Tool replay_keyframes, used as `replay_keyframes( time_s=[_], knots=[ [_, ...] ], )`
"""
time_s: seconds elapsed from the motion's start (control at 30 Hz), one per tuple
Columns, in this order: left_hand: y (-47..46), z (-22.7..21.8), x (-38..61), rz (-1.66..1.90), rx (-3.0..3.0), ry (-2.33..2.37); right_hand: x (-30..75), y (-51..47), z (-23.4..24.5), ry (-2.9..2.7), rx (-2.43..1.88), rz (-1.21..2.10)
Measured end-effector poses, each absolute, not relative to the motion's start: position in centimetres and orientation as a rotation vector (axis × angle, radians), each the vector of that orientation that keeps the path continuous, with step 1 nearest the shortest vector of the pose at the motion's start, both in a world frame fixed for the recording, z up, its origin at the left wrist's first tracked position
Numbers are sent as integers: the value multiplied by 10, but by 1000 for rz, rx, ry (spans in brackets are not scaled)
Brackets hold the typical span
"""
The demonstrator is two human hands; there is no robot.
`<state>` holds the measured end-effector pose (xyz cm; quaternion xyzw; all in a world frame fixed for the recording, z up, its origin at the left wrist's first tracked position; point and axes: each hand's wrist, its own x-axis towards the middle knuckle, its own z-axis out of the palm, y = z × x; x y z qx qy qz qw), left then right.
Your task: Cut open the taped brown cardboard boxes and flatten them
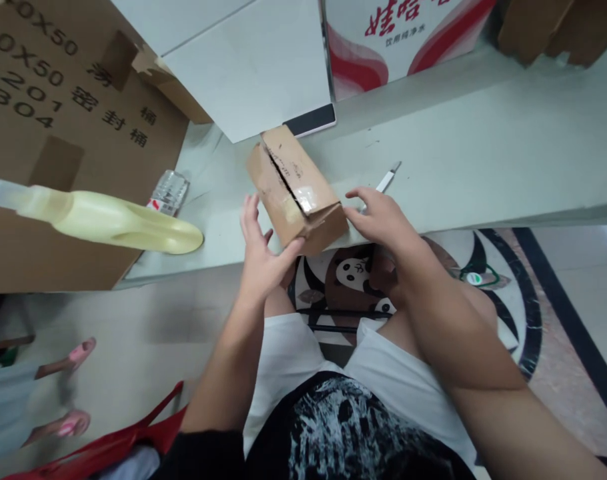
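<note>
A small brown cardboard box [294, 189] with a slit along its taped top lies at the near edge of a pale counter [483, 147]. My left hand [260, 248] touches its left side, fingers spread and thumb against the near corner. My right hand [381, 217] rests by the box's right end, fingers bent and apart, palm down on the counter. A utility knife [387, 178] lies on the counter just beyond my right hand.
A big brown carton [58, 120] with printed characters stands at the left, with a yellowish plastic jug [108, 220] before it. A water bottle [168, 192], a phone [311, 120] and a red-and-white carton [398, 40] sit further back. Someone's feet in pink sandals [73, 387] are at lower left.
</note>
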<state>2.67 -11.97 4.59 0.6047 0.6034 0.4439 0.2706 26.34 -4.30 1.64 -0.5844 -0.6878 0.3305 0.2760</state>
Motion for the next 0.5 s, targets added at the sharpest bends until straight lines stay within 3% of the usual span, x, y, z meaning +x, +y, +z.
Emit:
replay_keyframes(
  time_s=[0.27,0.37,0.5],
  knots=[
    [-103,40,13,1752,661,1437,262,-47,21,-2014,-1580,1247],
    [-102,41,12,1700,504,1321,260,-47,20,-1930,-1436,1325],
    [-107,24,15,1411,465,1475,261,-45,17,-1735,-1200,1185]
  ],
)
